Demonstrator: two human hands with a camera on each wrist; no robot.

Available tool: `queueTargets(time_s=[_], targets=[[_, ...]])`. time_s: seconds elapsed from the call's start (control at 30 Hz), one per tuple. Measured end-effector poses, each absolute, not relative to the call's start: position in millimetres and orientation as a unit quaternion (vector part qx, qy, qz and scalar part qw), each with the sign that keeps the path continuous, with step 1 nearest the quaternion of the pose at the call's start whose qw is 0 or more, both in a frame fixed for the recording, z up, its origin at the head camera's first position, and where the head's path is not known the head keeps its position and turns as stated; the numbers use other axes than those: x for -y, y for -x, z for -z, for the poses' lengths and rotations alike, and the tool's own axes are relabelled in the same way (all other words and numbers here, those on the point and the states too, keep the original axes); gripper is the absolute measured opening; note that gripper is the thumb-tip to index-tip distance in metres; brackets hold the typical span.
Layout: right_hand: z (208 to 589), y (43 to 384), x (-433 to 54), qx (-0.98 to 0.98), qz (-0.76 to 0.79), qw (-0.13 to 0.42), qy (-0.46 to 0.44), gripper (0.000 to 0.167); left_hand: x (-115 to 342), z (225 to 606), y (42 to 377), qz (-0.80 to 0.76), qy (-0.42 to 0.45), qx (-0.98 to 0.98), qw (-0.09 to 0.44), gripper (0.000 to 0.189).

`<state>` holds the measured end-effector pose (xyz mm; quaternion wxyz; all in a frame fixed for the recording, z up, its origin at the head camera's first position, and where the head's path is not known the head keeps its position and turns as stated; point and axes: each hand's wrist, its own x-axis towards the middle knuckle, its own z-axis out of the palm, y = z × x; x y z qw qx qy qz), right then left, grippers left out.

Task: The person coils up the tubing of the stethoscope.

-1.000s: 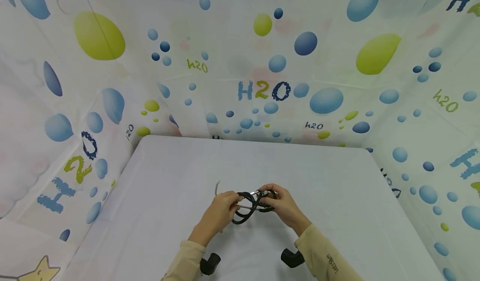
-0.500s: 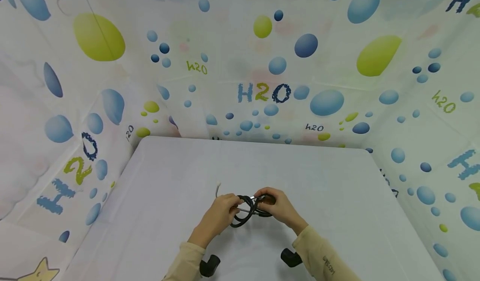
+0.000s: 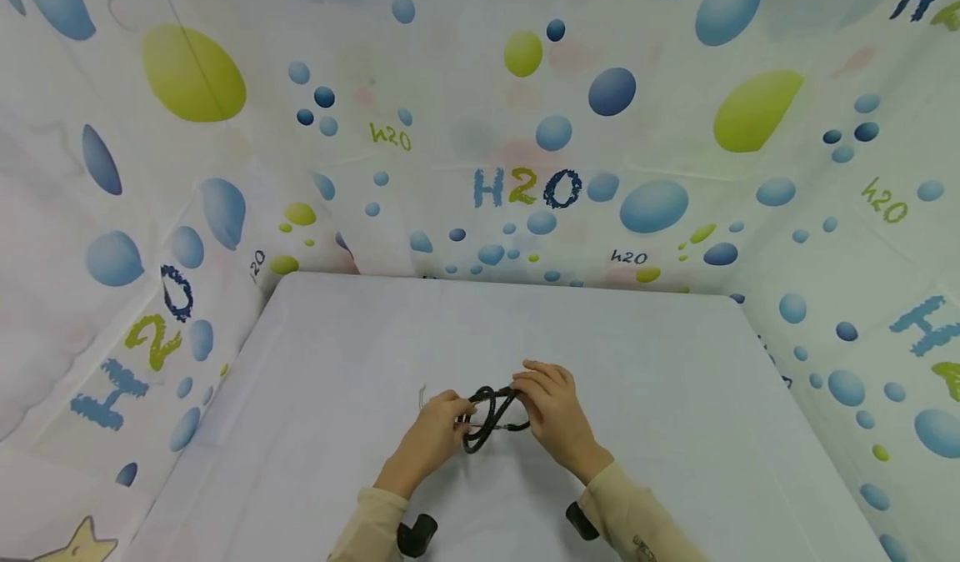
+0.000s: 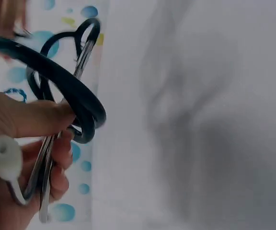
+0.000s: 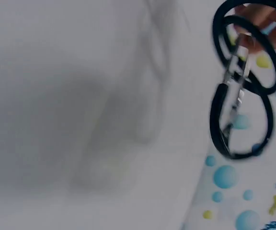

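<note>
A stethoscope with black tubing (image 3: pixel 491 416) is looped into a bundle above the table. My left hand (image 3: pixel 431 429) pinches its metal ear tubes at the bundle's left end. A white eartip (image 4: pixel 5 157) sticks out beside that hand in the left wrist view. At the right end, my right hand (image 3: pixel 555 412) is at the upper strand of tubing, its fingertips appearing to hold it; the contact is partly hidden. In the right wrist view a free loop of tubing (image 5: pixel 246 155) hangs below the metal part (image 5: pixel 236 72), and the right hand itself is out of frame.
A white table (image 3: pixel 360 328) lies under the hands. Behind and at both sides stands a curtain (image 3: pixel 450 70) printed with blue and green drops. One black curved piece (image 3: pixel 417 535) sits by the left sleeve, another black piece (image 3: pixel 582 521) by the right.
My right hand has shifted off the bundle's right end to its upper strand, with its fingers raised more. The metal ear tubes have tilted and the left hand has moved slightly left.
</note>
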<state>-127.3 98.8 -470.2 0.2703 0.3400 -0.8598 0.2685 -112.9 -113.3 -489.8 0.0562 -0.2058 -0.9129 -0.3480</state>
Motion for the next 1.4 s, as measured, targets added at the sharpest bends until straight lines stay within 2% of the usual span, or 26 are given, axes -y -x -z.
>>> queueTargets(time_s=[0.07, 0.13, 0.27, 0.37, 0.47, 0.57, 0.77, 0.93, 1.03, 1.13, 1.2, 1.27, 1.4], targets=[[461.7, 125.5, -107.0, 0.862, -0.262, 0.261, -0.346, 0.018, 120.2, 493.6, 115.7, 0.364, 0.163, 0.914, 0.069, 0.016], [453.6, 121.9, -119.5, 0.894, -0.255, 0.187, -0.316, 0.016, 128.2, 493.4, 118.4, 0.399, 0.121, 0.904, 0.093, 0.019], [450.0, 118.0, -149.0, 0.963, -0.199, -0.013, -0.181, 0.008, 139.9, 485.1, 121.9, 0.463, 0.099, 0.874, 0.111, 0.032], [461.3, 121.4, -163.7, 0.976, -0.172, -0.071, -0.112, 0.008, 139.9, 477.9, 120.7, 0.475, 0.15, 0.864, 0.074, 0.038], [474.1, 126.9, -167.4, 0.979, -0.169, -0.065, -0.099, 0.013, 134.0, 472.3, 119.1, 0.466, 0.214, 0.857, 0.04, 0.037], [481.4, 132.7, -163.1, 0.98, -0.162, -0.059, -0.098, 0.017, 127.2, 468.4, 118.0, 0.451, 0.242, 0.859, 0.027, 0.037], [494.7, 148.0, -155.4, 0.976, -0.185, -0.079, -0.084, 0.023, 121.9, 464.7, 118.1, 0.425, 0.245, 0.871, 0.026, 0.036], [510.5, 155.9, -154.8, 0.971, -0.204, -0.08, -0.092, 0.018, 121.9, 461.1, 118.4, 0.417, 0.25, 0.874, 0.028, 0.036], [513.6, 155.3, -154.3, 0.965, -0.226, -0.062, -0.119, 0.031, 122.1, 460.0, 117.8, 0.409, 0.253, 0.877, 0.02, 0.035], [499.5, 156.0, -149.0, 0.927, -0.332, -0.013, -0.176, 0.043, 122.2, 459.0, 117.4, 0.402, 0.257, 0.879, 0.004, 0.032], [481.4, 157.8, -141.7, 0.877, -0.425, -0.003, -0.222, 0.041, 121.9, 458.0, 117.5, 0.402, 0.26, 0.878, -0.005, 0.031], [460.7, 158.8, -132.7, 0.835, -0.477, -0.017, -0.274, 0.038, 121.3, 457.2, 118.2, 0.404, 0.266, 0.875, -0.007, 0.03], [429.4, 154.0, -115.9, 0.852, -0.373, -0.048, -0.364, 0.03, 119.0, 455.5, 119.4, 0.401, 0.278, 0.873, -0.003, 0.028]])
